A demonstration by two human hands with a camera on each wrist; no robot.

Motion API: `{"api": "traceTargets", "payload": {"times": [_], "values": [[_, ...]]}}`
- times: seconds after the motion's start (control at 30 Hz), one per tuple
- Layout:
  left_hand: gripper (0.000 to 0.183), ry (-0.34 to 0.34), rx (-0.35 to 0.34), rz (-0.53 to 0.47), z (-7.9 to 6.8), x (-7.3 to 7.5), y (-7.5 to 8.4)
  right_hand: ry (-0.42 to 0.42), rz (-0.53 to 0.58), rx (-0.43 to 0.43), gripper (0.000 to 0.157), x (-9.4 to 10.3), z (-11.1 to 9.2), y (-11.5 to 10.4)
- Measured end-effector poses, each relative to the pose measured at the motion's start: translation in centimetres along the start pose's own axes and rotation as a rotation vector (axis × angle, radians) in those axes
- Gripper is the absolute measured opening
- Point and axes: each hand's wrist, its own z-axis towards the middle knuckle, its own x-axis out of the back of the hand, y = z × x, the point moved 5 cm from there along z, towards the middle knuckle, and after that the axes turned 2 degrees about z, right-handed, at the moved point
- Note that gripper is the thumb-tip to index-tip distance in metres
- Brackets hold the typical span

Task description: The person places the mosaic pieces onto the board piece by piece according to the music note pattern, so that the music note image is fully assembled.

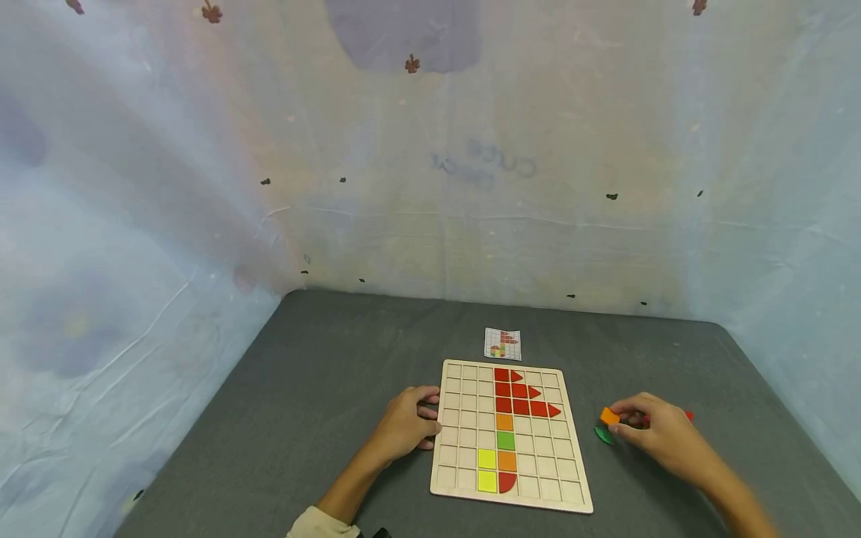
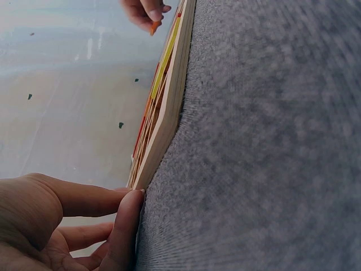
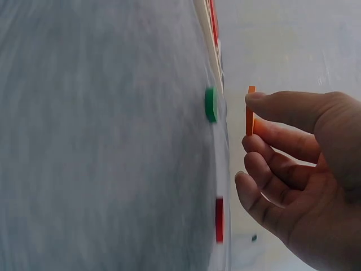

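A wooden grid board (image 1: 464,441) bears red squares and triangles, orange, green and yellow squares, and a red quarter-round piece (image 1: 507,483). At its left edge is my left hand (image 1: 406,422); in the left wrist view, thumb and finger hold the wooden rim (image 2: 169,107) near a corner. To the right of the board, my right hand (image 1: 662,433) pinches an orange square tile (image 3: 250,116) between thumb and fingers, raised off the table. A green curved piece (image 1: 603,435) lies just below that tile. Beside the right hand are red pieces (image 1: 688,415), partly hidden by it.
A small printed card (image 1: 502,344) with a coloured grid pattern lies behind the board. Dark grey cloth (image 1: 323,359) covers the table. Pale patterned sheets (image 1: 511,246) hang behind the table and along its sides.
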Motion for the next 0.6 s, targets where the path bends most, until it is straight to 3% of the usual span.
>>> {"api": "traceTargets", "payload": {"times": [0.6], "values": [[0.063, 0.01, 0.005, 0.007, 0.0, 0.1, 0.0, -0.116, 0.059, 0.122, 0.022, -4.6, 2.4, -6.3]]}}
